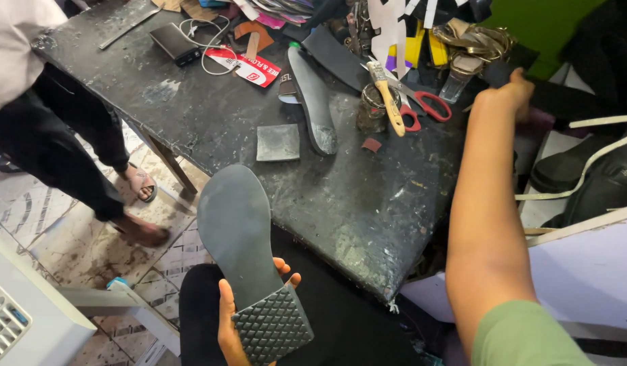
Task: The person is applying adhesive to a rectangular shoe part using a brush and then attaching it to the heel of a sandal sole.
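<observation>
Head view, left hand gripping one grey sole, second sole on table — right hand outstretched, grip perhaps empty, unclear.

Bare table front, cluttered rear (scissors, glue jar)

— What stands in the middle of the room?
— A dark, glue-stained worktable, its corner pointing toward six o'clock.
— And the floor?
— Patterned tiles, worn and dirty, at eight o'clock. A green wall shows at one o'clock.
</observation>
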